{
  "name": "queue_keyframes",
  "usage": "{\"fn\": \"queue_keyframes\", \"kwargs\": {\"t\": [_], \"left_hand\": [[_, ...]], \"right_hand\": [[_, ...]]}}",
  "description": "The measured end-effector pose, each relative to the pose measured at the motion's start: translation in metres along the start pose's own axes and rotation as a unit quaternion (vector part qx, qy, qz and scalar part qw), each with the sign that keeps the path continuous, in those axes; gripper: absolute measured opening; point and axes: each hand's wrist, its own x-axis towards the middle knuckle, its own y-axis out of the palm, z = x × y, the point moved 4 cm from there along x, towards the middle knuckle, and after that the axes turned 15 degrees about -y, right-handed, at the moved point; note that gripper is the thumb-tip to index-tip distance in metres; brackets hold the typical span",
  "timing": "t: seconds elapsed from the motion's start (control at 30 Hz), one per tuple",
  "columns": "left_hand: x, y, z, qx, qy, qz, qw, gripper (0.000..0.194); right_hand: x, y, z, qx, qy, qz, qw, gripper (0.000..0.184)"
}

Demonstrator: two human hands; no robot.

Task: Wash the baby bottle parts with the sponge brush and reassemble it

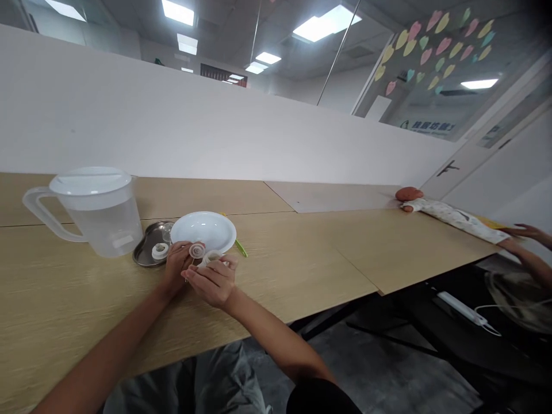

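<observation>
My left hand (pixel 175 268) is closed on a small translucent round piece (pixel 197 250) with a ringed face, perhaps a lid or stopper. Right beside it, my right hand (pixel 215 282) wraps round a small white container (pixel 211 258) whose round mouth faces up. Both hands are close together over the table, just in front of a white bowl (pixel 204 229). To their left lies a metal kidney dish (pixel 142 253), in which a white ring-shaped cap (pixel 160 251) and a clear round piece (pixel 167 232) rest. My fingers hide the lower part of the container.
A lidded plastic jug (pixel 101 221) with some clear liquid stands at the left. Behind the bowl's right side, a green and yellow stick-like item (pixel 240 247) pokes out. At the far right, another person's arms rest by a patterned cloth item (pixel 457 218) and a reddish-brown round object (pixel 409 194).
</observation>
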Motion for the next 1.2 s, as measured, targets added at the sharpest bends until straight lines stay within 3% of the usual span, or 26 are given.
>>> {"fn": "queue_keyframes", "kwargs": {"t": [0.1,0.37,0.63,1.0,1.2], "left_hand": [[-0.001,-0.004,-0.004,-0.03,0.014,-0.01,0.999,0.036],[-0.001,-0.015,-0.014,-0.052,-0.004,0.014,0.999,0.035],[-0.001,-0.013,-0.011,-0.064,-0.011,0.009,0.998,0.036],[-0.001,-0.008,-0.004,-0.052,-0.017,0.017,0.998,0.033],[-0.001,-0.006,-0.008,-0.041,0.001,0.012,0.999,0.035]], "right_hand": [[0.006,-0.002,-0.003,-0.015,0.014,-0.012,1.0,0.008],[0.004,0.0,-0.005,-0.024,0.02,0.032,0.999,0.01],[0.009,-0.003,-0.009,-0.021,0.038,0.026,0.999,0.013],[-0.007,0.011,-0.013,-0.03,0.064,0.154,0.986,0.018],[-0.003,0.01,-0.023,-0.063,0.11,0.123,0.984,0.02]]}}
